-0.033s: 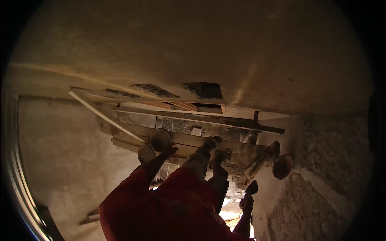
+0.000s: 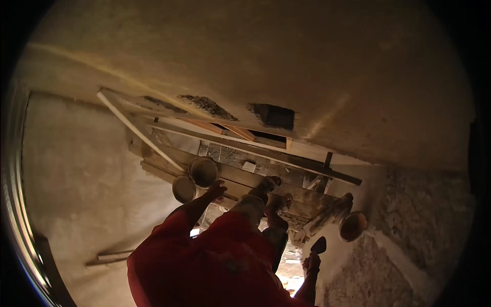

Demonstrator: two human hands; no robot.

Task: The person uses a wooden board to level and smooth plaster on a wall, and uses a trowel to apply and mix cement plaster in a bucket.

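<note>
My right hand (image 2: pixel 311 263), low on the right, is closed round the handle of a trowel (image 2: pixel 319 245). The trowel's dark pointed blade points up, away from my body. My left hand (image 2: pixel 217 191) hangs in front of me with its fingers partly apart, and I see nothing in it. Nearest to that hand is a round bucket (image 2: pixel 203 172) on the planks. A second bucket (image 2: pixel 184 189) stands close beside it on the left. The dim light hides what is in the buckets.
My feet (image 2: pixel 271 183) stand on a plank platform (image 2: pixel 240 180). A wooden rail (image 2: pixel 255 149) runs along its far side, and a pale batten (image 2: pixel 138 129) slants at left. Another bucket (image 2: pixel 353 226) is at right. The wall ahead (image 2: pixel 245 66) has a dark square hole (image 2: pixel 276 116).
The whole view has tilted slightly clockwise. In the picture, my right hand and the trowel sit a little lower. My left hand keeps its place near the buckets.
</note>
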